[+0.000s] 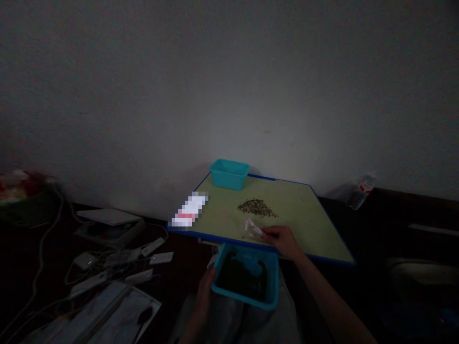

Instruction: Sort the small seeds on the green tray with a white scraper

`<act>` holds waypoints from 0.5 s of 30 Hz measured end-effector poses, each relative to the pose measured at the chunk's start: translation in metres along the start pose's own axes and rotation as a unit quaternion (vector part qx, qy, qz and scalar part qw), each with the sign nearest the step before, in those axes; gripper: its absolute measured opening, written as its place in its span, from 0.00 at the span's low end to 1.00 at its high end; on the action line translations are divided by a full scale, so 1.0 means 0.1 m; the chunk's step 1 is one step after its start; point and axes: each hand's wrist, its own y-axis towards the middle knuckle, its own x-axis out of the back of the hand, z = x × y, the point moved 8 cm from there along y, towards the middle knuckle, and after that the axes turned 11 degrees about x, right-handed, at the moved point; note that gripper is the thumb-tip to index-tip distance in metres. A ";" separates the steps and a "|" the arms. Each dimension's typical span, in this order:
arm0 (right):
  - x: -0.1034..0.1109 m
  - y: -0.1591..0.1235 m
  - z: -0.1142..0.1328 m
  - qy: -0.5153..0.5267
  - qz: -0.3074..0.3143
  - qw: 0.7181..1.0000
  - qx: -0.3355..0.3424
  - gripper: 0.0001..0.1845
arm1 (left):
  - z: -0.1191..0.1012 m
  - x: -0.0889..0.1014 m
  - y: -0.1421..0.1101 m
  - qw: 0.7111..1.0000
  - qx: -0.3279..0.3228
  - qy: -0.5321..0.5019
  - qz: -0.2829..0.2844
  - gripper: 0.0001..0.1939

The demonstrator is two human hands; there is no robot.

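My left hand (205,289) grips the left side of a turquoise plastic bin (275,282) at my lap, just under the table's front edge. Dark material, too dim to identify, covers much of the bin's bottom. Over the near part of the table, my right hand (285,240) pinches a small crumpled bag (254,227), clear with whitish patches, probably plastic. Beyond that bag lies a loose pile of small dark and pale seed-like bits (256,207), spread on the yellowish tabletop (301,229) with its blue edge.
Another turquoise bin (229,177) stands at the table's back left. A pixelated bright rectangle (190,210) lies at the left edge. White adapters and cables (118,260) and an open box (109,224) are on the left. A plastic bottle (360,192) lies right, by the wall.
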 end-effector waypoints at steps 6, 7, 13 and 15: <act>-0.05 -0.06 0.02 0.028 0.002 1.000 -0.006 0.14 | 0.22 0.22 0.22 0.998 0.033 0.007 -0.059 0.30; -0.06 -0.07 0.02 0.031 0.002 1.000 -0.006 0.14 | 0.24 0.21 0.22 0.998 0.034 0.003 -0.047 0.31; 0.19 -0.12 -0.19 -0.007 -0.054 0.998 -0.021 0.15 | 0.15 0.07 0.20 0.999 0.042 0.012 0.010 0.35; 0.41 -0.15 -0.32 -0.044 -0.107 0.992 -0.041 0.15 | 0.09 0.07 0.19 0.999 0.029 0.021 0.000 0.34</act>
